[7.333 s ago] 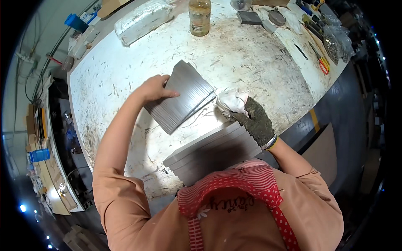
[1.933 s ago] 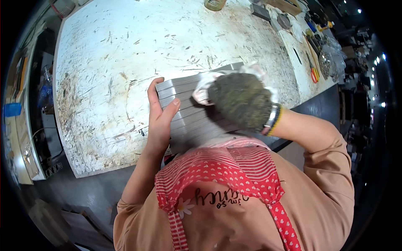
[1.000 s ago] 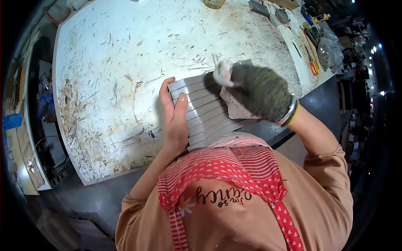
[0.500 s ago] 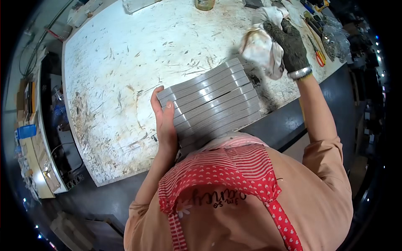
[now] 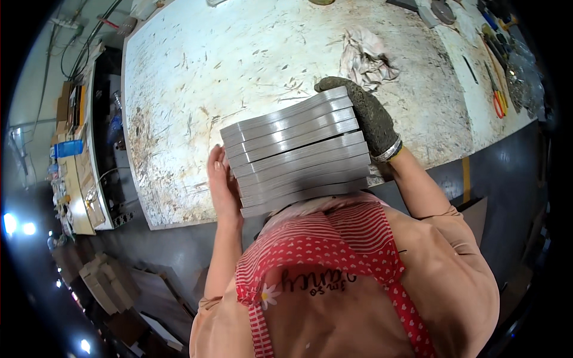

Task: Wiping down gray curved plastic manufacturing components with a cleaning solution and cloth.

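A block of stacked grey, glossy strips (image 5: 298, 146) sits at the table's near edge, close against my apron. A dark gap runs between two of its layers. My bare left hand (image 5: 224, 185) presses against the block's left end, its fingers partly hidden behind it. On my right hand (image 5: 371, 116) is a dark, dirty work glove; it grips the block's right end, with fingers curled round the far right corner. Beyond that hand a stained white rag (image 5: 365, 58) lies crumpled on the table.
The white worktable (image 5: 179, 119) is scuffed and stained. At its right lie orange-handled scissors (image 5: 498, 104), other tools and a clear plastic bag (image 5: 524, 83). A blue container (image 5: 67, 148) stands on a shelf at the left. Flattened cardboard (image 5: 107, 283) leans at the lower left.
My right hand has let go of the rag, leaving it on the table, and has come down to the block's right end. My left hand has slid lower along the left end.
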`<state>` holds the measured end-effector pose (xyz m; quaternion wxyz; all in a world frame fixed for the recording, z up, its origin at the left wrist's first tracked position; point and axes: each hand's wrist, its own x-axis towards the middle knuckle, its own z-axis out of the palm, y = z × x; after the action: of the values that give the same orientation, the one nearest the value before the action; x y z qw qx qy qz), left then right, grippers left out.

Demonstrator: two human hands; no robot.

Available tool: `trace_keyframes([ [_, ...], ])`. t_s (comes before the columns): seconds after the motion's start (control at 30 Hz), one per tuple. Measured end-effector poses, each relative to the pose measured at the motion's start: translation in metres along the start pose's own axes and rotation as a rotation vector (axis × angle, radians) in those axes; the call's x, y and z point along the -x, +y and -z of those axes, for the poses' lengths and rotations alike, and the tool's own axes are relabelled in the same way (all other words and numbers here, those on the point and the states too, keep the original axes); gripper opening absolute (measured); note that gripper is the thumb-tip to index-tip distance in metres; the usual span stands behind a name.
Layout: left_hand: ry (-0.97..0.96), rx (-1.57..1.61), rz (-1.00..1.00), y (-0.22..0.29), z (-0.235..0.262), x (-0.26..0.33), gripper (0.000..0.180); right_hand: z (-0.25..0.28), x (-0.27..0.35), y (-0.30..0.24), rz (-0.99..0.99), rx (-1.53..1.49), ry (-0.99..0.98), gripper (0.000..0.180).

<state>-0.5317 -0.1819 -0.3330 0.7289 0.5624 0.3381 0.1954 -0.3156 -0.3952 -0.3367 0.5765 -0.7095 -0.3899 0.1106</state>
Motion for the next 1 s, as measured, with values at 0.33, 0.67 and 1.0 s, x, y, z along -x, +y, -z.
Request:
trace_keyframes([
  [0.33, -0.394, -1.169, -0.210, 0.096, -0.052, -0.016, 0.073, 0.002, -0.009, -0.033, -0.284, -0.396, -0.142, 0.044],
  [0.67, -0.498, -1.329, 0.127, 0.112, -0.078, -0.026, 0.068, -0.009, -0.003, -0.004, 0.280, 0.088, 0.039, 0.024],
  [1.0, -0.495, -1.257, 0.048, 0.108, -0.072, -0.025, 0.074, 0.001, -0.004, -0.030, 0.031, 0.098, -0.096, 0.021],
])
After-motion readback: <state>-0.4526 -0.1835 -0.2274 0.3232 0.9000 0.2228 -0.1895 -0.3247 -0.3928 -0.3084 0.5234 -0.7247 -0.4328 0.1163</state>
